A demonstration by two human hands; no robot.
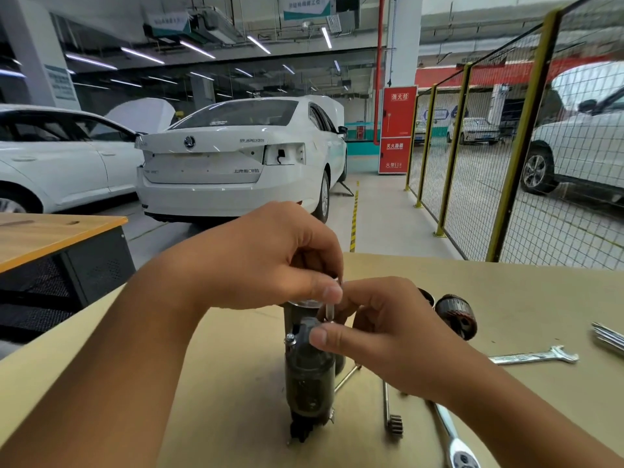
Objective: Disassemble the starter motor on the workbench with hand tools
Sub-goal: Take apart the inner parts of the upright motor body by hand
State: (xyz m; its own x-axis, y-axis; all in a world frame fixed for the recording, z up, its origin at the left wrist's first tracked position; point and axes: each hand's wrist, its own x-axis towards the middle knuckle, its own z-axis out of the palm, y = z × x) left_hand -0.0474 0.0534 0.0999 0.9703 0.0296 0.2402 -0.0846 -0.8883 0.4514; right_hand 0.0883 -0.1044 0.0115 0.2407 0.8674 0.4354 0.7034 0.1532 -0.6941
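The dark starter motor body [309,380] lies lengthwise on the tan workbench [209,383], its far end under my hands. My left hand [266,261] curls over that far end, thumb pressed near a thin metal pin [330,310]. From the right, my right hand [381,332] pinches the pin and the motor's upper part between thumb and fingers. What the left fingers grip underneath is hidden. The removed armature [456,315] with copper windings lies just right of my hands.
An open-end wrench [533,357] lies to the right, a ratchet handle [454,437] at the near right, a long bolt [347,376] and a small pinion shaft [391,420] beside the motor. More tools [609,337] show at the right edge. White cars and a mesh fence [506,157] stand beyond.
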